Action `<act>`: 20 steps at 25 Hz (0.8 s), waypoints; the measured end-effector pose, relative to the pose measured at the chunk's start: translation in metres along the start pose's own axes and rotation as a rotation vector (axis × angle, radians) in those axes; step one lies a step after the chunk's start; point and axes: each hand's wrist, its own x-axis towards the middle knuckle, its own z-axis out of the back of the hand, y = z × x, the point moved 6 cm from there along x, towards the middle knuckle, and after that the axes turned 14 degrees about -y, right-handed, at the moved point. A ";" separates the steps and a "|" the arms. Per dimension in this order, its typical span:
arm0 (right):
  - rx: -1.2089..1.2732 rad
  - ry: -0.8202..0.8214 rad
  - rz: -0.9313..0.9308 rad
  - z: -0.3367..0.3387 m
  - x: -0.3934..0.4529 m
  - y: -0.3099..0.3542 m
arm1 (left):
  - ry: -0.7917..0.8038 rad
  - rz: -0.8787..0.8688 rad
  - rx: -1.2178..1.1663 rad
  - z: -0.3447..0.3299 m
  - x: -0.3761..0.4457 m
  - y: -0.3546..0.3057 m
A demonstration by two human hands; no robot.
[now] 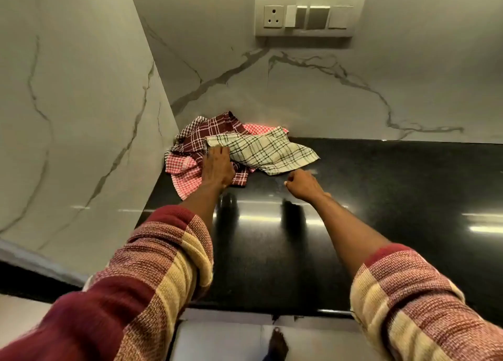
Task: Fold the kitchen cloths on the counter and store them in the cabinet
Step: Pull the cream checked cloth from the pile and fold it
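Nearest the camera, two forearms in rolled-up sleeves (152, 265) of maroon, pink and cream weave reach out over a glossy black counter (394, 186) that mirrors the ceiling lights in pale streaks. Below the counter's near edge a bare foot (277, 343) stands on a light floor.

The right hand (303, 183) hovers just above the counter with its fingers curled in and nothing between them — it sits just short of the near corner of a cream cloth (266, 151) with a dark green check, close to it but apart from it. The left hand (217, 166) lies further out and to the left, palm down on the heap; its fingers appear to pinch the left end of the cream cloth, though the fingertips are hidden under the fabric.

Under and beyond the left hand lies a maroon cloth (206, 132) with a white check, crumpled, and beneath that a pink cloth (182, 170) in a small check spreads out to the hand's left and toward the counter corner; a strip of the same pink shows beyond the cream cloth. All three are unfolded and overlap in one loose pile.

Past the pile rises a marble-veined wall (326, 88), meeting a side wall of the same stone left of the hands. High on the far wall — above the right hand — is a switch panel (309, 15) with a socket.
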 end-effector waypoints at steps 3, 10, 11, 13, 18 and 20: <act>0.048 0.035 0.072 -0.006 0.037 0.010 | 0.100 0.076 0.142 -0.018 0.036 0.004; 0.304 -0.213 0.100 0.052 0.097 0.073 | 0.119 0.331 -0.605 0.020 0.112 -0.017; 0.407 -0.247 0.112 0.074 0.107 0.090 | 0.279 0.398 -0.752 0.028 0.123 -0.025; 0.554 -0.045 0.187 0.104 0.117 0.126 | 0.703 0.525 -0.921 0.045 0.125 -0.034; 0.584 0.688 0.207 0.105 0.059 0.152 | 1.051 0.522 -1.004 0.082 0.099 -0.020; 0.640 0.803 0.060 0.083 0.033 0.141 | 1.086 0.474 -0.885 0.082 0.073 -0.008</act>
